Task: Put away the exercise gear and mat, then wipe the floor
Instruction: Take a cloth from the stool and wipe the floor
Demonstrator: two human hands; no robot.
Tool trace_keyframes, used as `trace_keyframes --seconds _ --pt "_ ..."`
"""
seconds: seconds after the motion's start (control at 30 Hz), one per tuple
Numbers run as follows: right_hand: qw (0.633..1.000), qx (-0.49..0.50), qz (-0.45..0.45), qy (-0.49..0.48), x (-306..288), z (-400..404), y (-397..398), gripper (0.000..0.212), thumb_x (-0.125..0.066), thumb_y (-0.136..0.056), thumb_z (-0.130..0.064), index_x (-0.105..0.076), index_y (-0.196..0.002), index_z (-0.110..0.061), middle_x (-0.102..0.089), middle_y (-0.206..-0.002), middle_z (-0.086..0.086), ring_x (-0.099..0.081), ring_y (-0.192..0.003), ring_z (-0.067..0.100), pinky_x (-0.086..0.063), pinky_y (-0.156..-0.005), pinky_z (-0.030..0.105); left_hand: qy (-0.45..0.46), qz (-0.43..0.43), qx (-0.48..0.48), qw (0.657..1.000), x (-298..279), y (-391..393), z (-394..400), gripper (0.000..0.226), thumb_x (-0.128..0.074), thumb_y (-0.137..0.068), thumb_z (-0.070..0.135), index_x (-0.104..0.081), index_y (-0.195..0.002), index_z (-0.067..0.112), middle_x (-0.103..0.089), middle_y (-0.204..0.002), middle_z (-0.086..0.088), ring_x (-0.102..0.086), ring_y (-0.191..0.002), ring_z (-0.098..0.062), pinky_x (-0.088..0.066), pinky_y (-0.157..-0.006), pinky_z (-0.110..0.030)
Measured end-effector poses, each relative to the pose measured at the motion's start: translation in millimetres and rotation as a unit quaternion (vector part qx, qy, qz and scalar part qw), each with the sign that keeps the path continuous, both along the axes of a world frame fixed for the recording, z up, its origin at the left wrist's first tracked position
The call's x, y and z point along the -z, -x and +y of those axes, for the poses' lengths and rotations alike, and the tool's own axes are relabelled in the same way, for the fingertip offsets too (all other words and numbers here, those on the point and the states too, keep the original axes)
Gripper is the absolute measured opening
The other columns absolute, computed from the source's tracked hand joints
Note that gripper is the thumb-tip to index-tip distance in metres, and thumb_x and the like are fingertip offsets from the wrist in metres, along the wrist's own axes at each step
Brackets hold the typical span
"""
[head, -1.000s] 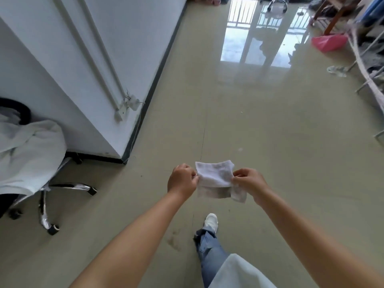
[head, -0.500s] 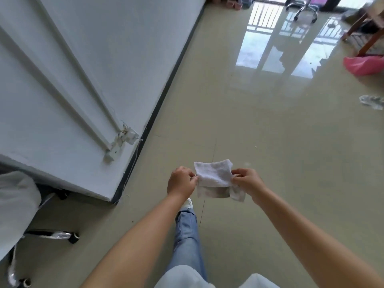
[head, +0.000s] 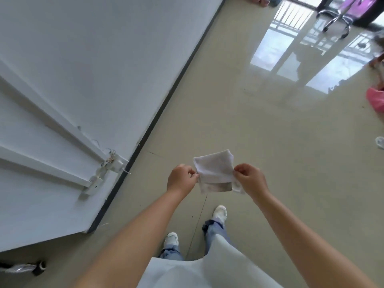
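Note:
A small white cloth point(head: 214, 171), folded and grey with dirt along its lower edge, hangs in the air in front of me. My left hand point(head: 181, 179) pinches its left edge and my right hand point(head: 250, 179) pinches its right edge, stretching it flat between them. Below lies the glossy beige tiled floor point(head: 259, 142). My two feet in white shoes point(head: 219, 212) stand on it. No mat or exercise gear shows in this view.
A white wall point(head: 93, 69) with a black skirting board runs along the left, bearing a white cable duct and socket point(head: 113, 163). A chair castor point(head: 38, 268) sits at bottom left. A chrome chair base point(head: 336, 21) stands far back; a pink bag point(head: 376, 100) lies at the right edge.
I have walked forward along the wall: the draped office chair has slipped out of view at the left. Both hands still hold the cloth stretched the same way.

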State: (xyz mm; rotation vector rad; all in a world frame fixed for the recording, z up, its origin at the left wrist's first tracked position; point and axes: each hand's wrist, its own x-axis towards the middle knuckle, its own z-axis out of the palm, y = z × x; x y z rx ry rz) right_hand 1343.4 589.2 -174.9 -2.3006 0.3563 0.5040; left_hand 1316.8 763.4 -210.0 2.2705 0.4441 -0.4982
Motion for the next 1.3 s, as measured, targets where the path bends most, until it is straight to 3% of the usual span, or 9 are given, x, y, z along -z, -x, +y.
trace_keyframes --seconds 0.1,0.17,0.33,0.53,0.77,0.83,0.93,1.07,1.3 --pt "0.998 -0.062 0.032 0.004 17.5 8.8 -58.3 0.015 -0.052 -0.088 -0.005 -0.065 -0.095 -0.009 -0.053 -0.067 -0.01 -0.048 -0.063 0.006 -0.032 -0.054 0.013 -0.003 0.008 -0.051 0.999 12.9 -39.1 10.4 0.029 -0.054 -0.092 0.023 -0.067 -0.103 -0.001 -0.061 -0.115 -0.013 -0.056 -0.108 -0.025 -0.043 -0.084 -0.028" --pt "0.994 -0.095 0.052 -0.001 31.6 14.8 -98.5 0.013 -0.053 -0.088 -0.005 -0.063 -0.092 -0.012 -0.052 -0.067 -0.012 -0.05 -0.067 0.011 -0.034 -0.056 0.015 -0.007 0.019 -0.096 0.995 21.0 -63.3 14.6 0.03 -0.055 -0.092 0.024 -0.067 -0.104 0.0 -0.061 -0.115 -0.012 -0.056 -0.108 -0.025 -0.043 -0.082 -0.027" --pt "0.969 -0.211 0.13 -0.007 60.2 27.9 -185.3 0.012 -0.05 -0.088 -0.002 -0.059 -0.09 -0.01 -0.054 -0.069 -0.003 -0.051 -0.073 0.019 -0.036 -0.054 0.019 -0.035 0.048 -0.222 0.973 36.8 -110.3 13.0 0.028 -0.055 -0.092 0.023 -0.068 -0.101 0.0 -0.062 -0.112 -0.015 -0.057 -0.103 -0.027 -0.041 -0.076 -0.026" --pt "0.925 -0.351 0.121 0.074 75.6 41.0 -258.3 0.017 -0.048 -0.087 -0.006 -0.063 -0.094 -0.01 -0.055 -0.083 0.006 -0.048 -0.076 0.02 -0.03 -0.051 0.017 -0.049 0.084 -0.309 0.946 49.6 -133.5 -10.1 0.029 -0.053 -0.094 0.022 -0.067 -0.109 0.002 -0.061 -0.116 -0.014 -0.057 -0.106 -0.026 -0.044 -0.08 -0.028" --pt "0.892 -0.423 0.143 0.078 93.6 41.9 -278.0 0.018 -0.049 -0.087 -0.003 -0.064 -0.097 -0.003 -0.053 -0.081 0.008 -0.046 -0.078 0.021 -0.03 -0.05 0.019 -0.078 0.086 -0.383 0.916 69.5 -124.0 -36.7 0.028 -0.052 -0.093 0.016 -0.069 -0.093 -0.005 -0.057 -0.093 -0.011 -0.049 -0.084 -0.02 -0.035 -0.067 -0.026" --pt "0.887 -0.433 0.141 0.08 99.1 34.8 -279.2 0.013 -0.05 -0.087 -0.002 -0.06 -0.083 -0.009 -0.05 -0.069 0.003 -0.045 -0.073 0.021 -0.03 -0.051 0.019 -0.073 0.084 -0.394 0.912 78.5 -116.9 -45.3 0.028 -0.052 -0.093 0.017 -0.07 -0.093 -0.005 -0.062 -0.101 -0.014 -0.054 -0.091 -0.024 -0.039 -0.07 -0.03" --pt "0.883 -0.445 0.132 0.072 111.6 21.6 -280.4 0.024 -0.051 -0.087 0.0 -0.052 -0.067 -0.015 -0.046 -0.062 -0.003 -0.042 -0.062 0.016 -0.03 -0.051 0.02 -0.063 0.082 -0.42 0.901 95.1 -106.5 -60.5 0.026 -0.052 -0.093 0.017 -0.07 -0.096 -0.002 -0.063 -0.108 -0.015 -0.055 -0.103 -0.027 -0.04 -0.075 -0.029" --pt "0.878 -0.458 0.125 0.067 129.5 1.3 -281.4 0.012 -0.051 -0.087 0.001 -0.056 -0.083 -0.01 -0.049 -0.064 -0.005 -0.045 -0.069 0.019 -0.032 -0.053 0.02 -0.025 0.087 -0.448 0.889 120.5 -102.8 -84.9 0.025 -0.052 -0.093 0.016 -0.07 -0.103 0.002 -0.063 -0.113 -0.016 -0.056 -0.107 -0.027 -0.042 -0.082 -0.029" --pt "0.847 -0.502 0.158 0.078 163.6 -23.4 -301.5 0.01 -0.052 -0.088 0.001 -0.055 -0.084 -0.009 -0.053 -0.07 -0.002 -0.046 -0.063 0.01 -0.034 -0.054 0.015 0.02 0.091 -0.509 0.856 158.2 -121.6 -129.4 0.024 -0.051 -0.094 0.015 -0.067 -0.103 -0.001 -0.063 -0.111 -0.014 -0.057 -0.105 -0.025 -0.034 -0.075 -0.02"
